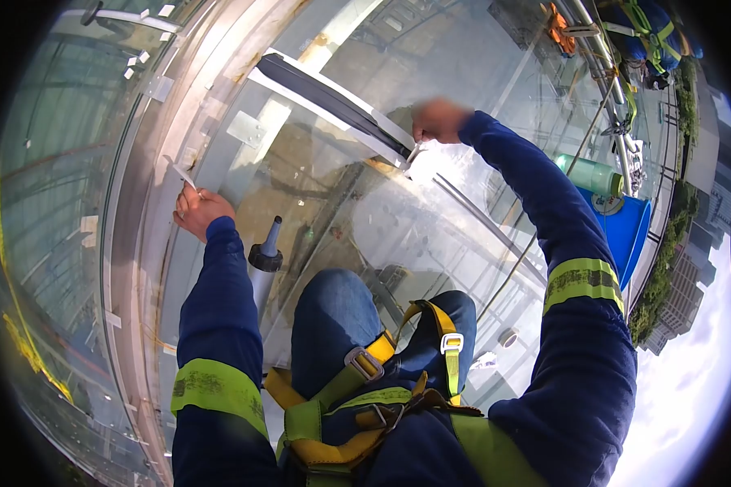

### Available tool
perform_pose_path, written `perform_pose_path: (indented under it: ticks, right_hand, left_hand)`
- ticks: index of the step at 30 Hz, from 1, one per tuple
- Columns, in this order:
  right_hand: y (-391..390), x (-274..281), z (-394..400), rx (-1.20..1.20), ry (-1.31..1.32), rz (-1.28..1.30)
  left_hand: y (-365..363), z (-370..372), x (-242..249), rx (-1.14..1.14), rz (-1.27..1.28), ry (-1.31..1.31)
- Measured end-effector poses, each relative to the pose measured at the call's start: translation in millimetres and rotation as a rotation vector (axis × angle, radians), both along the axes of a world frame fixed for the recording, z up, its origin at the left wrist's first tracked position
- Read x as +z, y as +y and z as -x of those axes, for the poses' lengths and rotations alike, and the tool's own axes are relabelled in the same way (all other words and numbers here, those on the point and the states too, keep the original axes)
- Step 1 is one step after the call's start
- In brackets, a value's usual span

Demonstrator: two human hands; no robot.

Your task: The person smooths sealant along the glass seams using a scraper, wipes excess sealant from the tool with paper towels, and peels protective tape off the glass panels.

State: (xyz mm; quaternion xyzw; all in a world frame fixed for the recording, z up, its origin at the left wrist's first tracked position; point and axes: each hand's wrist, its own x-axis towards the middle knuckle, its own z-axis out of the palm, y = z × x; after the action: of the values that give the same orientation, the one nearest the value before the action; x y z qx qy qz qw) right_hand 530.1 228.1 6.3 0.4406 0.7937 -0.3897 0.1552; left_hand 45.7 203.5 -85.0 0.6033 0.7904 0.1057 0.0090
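My left hand (203,213) is closed on a thin flat white piece (183,173), held over the pale frame at the left. My right hand (440,119), partly blurred by motion, is closed at the lower end of a black sealant joint (333,101). From its fingers a thin light-coloured tool (415,152) reaches the end of that joint; its exact kind is hard to make out in the glare. White masking strips edge the joint. Beside my left forearm stands a sealant gun (268,252) with a grey nozzle and black cap.
Glass panels (349,195) lie under my knees. A blue bucket (629,235) and a green plastic bottle (597,177) stand at the right. Metal rails (601,57) and a rope run along the edge, with buildings beyond. Another person (646,32) in a harness is at the top right.
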Motion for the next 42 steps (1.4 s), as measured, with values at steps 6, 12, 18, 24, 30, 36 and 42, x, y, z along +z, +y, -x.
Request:
perform_pose_path:
  ticks: [6,12,18,24,30,36,42]
  right_hand:
    - [-4,-12,4,0.112,-0.088,-0.126]
    - [-7,-15,18,0.063,-0.07,-0.351]
    - [23,-16,42,0.047,-0.031,-0.404]
    - [62,-17,72,0.032,0.001,-0.366]
    - [88,-14,96,-0.143,0.097,-0.41]
    - [122,-14,110,-0.398,0.305,-0.223]
    - [150,-11,116,-0.207,0.262,-0.232]
  left_hand:
    - [0,3,-8,0.012,-0.001,0.039]
    - [0,0,-6,0.031,0.015,0.029]
    - [0,3,-12,0.031,0.032,0.07]
    - [0,0,-4,0.06,0.077,0.006]
    - [2,-1,1,0.062,0.069,-0.014]
    - [3,-1,1,0.057,0.072,-0.038]
    - [2,-1,5,0.042,0.053,-0.037]
